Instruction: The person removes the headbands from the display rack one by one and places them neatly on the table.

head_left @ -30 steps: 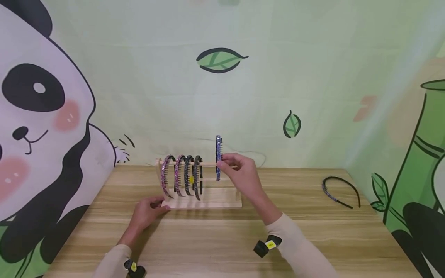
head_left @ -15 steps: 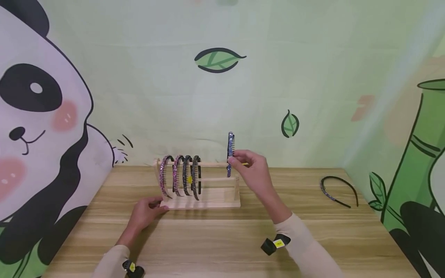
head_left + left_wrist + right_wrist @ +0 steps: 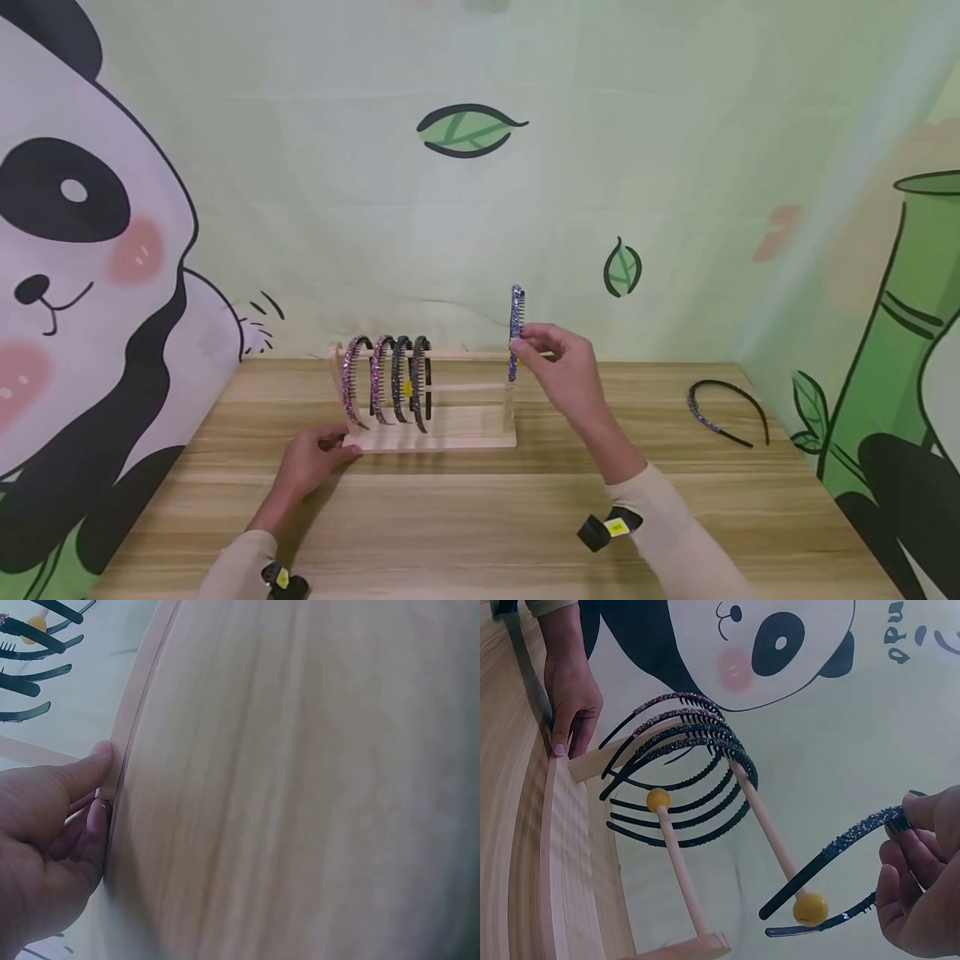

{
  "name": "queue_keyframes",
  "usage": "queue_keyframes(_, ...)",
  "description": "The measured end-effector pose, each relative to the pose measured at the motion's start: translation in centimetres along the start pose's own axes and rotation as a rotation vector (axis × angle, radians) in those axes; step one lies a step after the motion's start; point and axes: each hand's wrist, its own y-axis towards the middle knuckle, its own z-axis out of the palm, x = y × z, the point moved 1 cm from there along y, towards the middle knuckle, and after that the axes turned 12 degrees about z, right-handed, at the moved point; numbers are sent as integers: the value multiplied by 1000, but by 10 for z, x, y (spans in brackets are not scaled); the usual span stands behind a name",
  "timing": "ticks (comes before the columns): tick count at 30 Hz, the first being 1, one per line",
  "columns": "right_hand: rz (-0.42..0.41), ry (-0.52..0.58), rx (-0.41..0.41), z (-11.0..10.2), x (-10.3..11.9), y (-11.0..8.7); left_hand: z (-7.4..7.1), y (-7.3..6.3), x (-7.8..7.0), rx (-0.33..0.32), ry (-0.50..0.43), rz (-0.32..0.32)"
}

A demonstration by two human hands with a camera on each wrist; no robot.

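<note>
The left hand (image 3: 311,460) pinches the wooden rack (image 3: 435,442) by its near left corner, and beyond it the right hand (image 3: 566,375) grips a blue glittery headband (image 3: 516,310) at the right end of the upper rod (image 3: 468,356). Four more headbands (image 3: 398,385) hang toward that rod's left end, a loose headband (image 3: 703,421) lies on the table (image 3: 465,525) at right, and a panda-printed backdrop (image 3: 337,208) rises behind

1. Up behind the far edge of the pale-brown wood-grain worktop (image 3: 465,533) goes a pale-green printed backdrop (image 3: 337,200)!
2. Past the left edge, a huge black-and-white panda print (image 3: 97,250), pink-cheeked.
3. Above the far edge, a black-outlined green leaf print (image 3: 468,131) lying sideways; lower right, a smaller upright leaf print (image 3: 622,267).
4. Beyond the right edge, a thick green bamboo print (image 3: 907,283), leafy sprig print (image 3: 810,412) beside it!
</note>
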Motion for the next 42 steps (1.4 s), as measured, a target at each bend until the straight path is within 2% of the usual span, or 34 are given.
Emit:
queue_keyframes(13, 24, -48, -36, -19, -11, 0, 0, 1, 1, 8, 5, 16)
queue_keyframes(30, 20, -140, -169, -44, -29, 13, 0, 0, -2, 26, -8, -17)
queue_keyframes(42, 38, -212, -256, -62, -53, 26, -1, 0, -3, 38, -7, -26)
